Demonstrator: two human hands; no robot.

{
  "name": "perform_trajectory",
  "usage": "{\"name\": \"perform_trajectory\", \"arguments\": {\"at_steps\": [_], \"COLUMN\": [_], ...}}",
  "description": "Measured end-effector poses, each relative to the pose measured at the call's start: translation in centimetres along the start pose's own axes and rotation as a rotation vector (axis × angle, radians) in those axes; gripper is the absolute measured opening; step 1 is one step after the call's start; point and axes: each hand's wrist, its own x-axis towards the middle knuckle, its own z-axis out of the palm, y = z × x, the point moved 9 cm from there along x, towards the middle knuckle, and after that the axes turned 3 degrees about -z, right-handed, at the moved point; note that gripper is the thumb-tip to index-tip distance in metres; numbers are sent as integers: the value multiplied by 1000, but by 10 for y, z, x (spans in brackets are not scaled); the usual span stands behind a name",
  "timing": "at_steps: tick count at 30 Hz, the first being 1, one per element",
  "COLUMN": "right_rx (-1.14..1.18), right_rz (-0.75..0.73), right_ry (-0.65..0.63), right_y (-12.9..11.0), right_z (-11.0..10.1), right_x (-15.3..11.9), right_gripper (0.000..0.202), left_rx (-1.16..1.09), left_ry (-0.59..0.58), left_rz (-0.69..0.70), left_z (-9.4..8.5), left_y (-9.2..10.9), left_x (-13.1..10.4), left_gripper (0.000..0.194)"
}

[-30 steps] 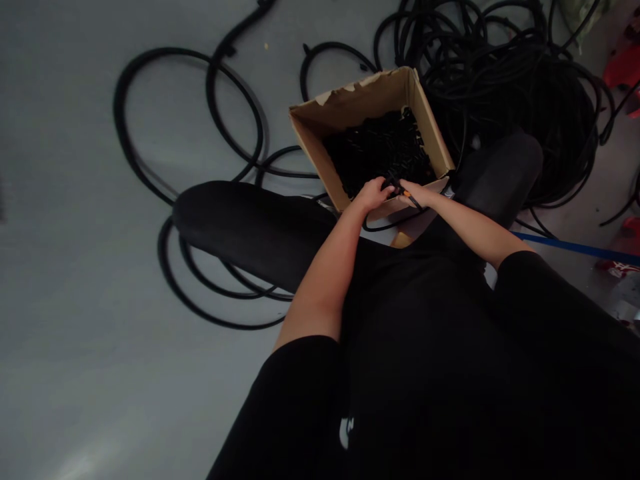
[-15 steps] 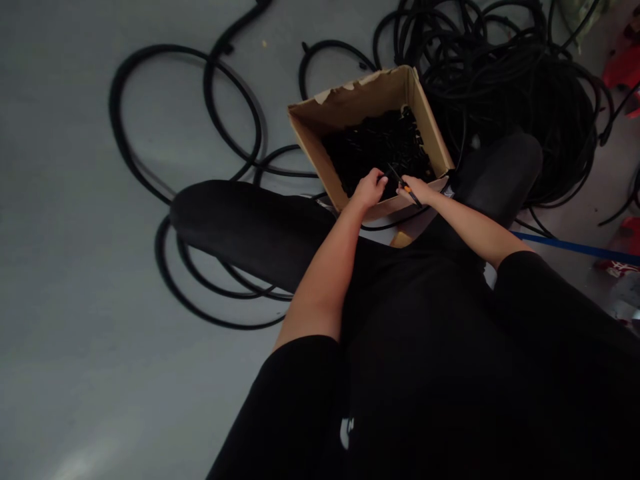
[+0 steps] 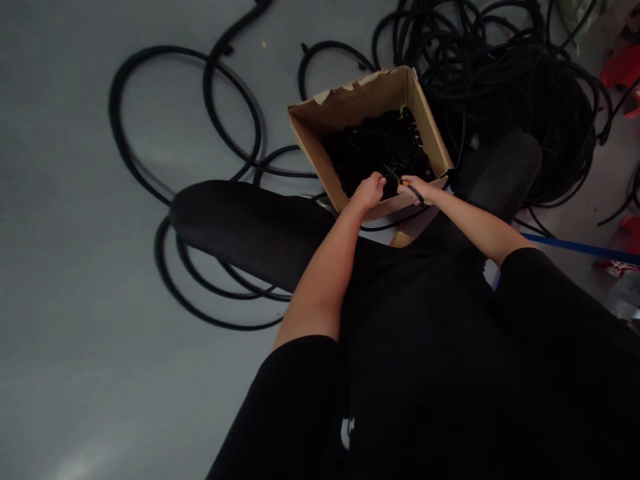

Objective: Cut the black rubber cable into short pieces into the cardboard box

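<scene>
Scissors point(image 3: 405, 183), with an orange part and a dark handle, were at the near rim of the cardboard box point(image 3: 434, 123), held in the right hand point(image 3: 421, 188), which was closed around them. Their thin blades pointed inward over the box, toward its left side. The left hand point(image 3: 369, 191) was by the same near rim, just left of the scissors, its fingers curled in; whether it gripped anything could not be told. The two hands were close together but apart.

Inside the box, a layer of small black pieces point(image 3: 373, 143) covered the bottom. The box's far edge looked torn and ragged. To the right of the box and beyond it spread a large tangle of black hose point(image 3: 520, 93), while wide loops of black hose point(image 3: 116, 100) lay left of the box on the grey floor point(image 3: 60, 267). The person's dark-clad legs point(image 3: 240, 223) were on either side of the box. Well to its right ran a narrow blue strip point(image 3: 590, 249).
</scene>
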Motion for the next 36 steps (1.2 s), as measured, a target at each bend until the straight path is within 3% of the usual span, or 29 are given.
{"name": "perform_trajectory", "arguments": {"at_steps": [3, 10, 24, 31, 36], "right_rx": [45, -195, -423, -480, -485], "right_rz": [42, -55, -84, 26, 32], "right_ry": [62, 72, 124, 57, 122], "right_y": [2, -8, -5, 18, 23], "right_z": [-5, -9, -15, -11, -18], "right_x": [-3, -7, -8, 5, 15], "right_gripper": [24, 43, 38, 30, 30], "left_rx": [9, -39, 23, -51, -88], "left_ry": [0, 28, -7, 34, -1], "left_rz": [-1, -3, -34, -10, -17], "left_z": [1, -1, -11, -10, -3], "left_y": [-1, -4, 8, 6, 1], "left_x": [1, 4, -10, -5, 2], "left_gripper": [33, 31, 39, 33, 34]}}
